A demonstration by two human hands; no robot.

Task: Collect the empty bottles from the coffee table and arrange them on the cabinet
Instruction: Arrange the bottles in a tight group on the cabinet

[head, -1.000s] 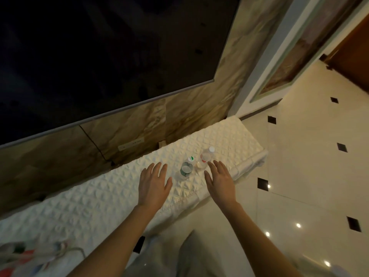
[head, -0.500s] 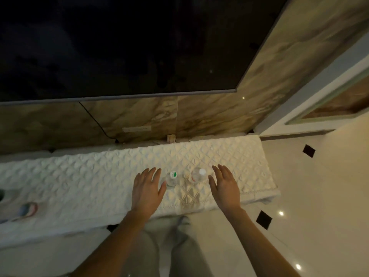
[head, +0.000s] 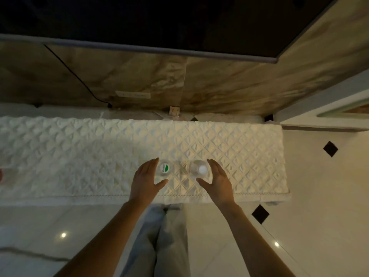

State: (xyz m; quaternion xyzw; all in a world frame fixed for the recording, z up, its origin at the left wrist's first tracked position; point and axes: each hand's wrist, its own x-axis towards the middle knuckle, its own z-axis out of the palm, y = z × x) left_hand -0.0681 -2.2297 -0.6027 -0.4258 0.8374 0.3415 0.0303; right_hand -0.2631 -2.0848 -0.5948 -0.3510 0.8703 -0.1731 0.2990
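Two clear plastic bottles stand upright on the cabinet (head: 79, 148), which is covered with a white quilted cloth. I see them from straight above. The left bottle (head: 165, 168) has a green and white cap; the right bottle (head: 199, 169) has a white cap. My left hand (head: 146, 179) is open just left of the green-capped bottle, fingers beside it and thumb curving under it. My right hand (head: 217, 179) is open just right of the white-capped bottle in the same way. Neither hand closes around a bottle.
A large dark television (head: 159, 23) hangs on the marble wall above the cabinet, with a black cable (head: 75, 76) running down to a socket strip (head: 132, 94). Glossy white floor tiles with black diamonds (head: 330, 148) lie to the right. Part of an object (head: 1, 174) shows at the left edge.
The view has swung to look straight down at the cabinet. Both hands have drawn closer around the two standing bottles, thumbs curving in below them.
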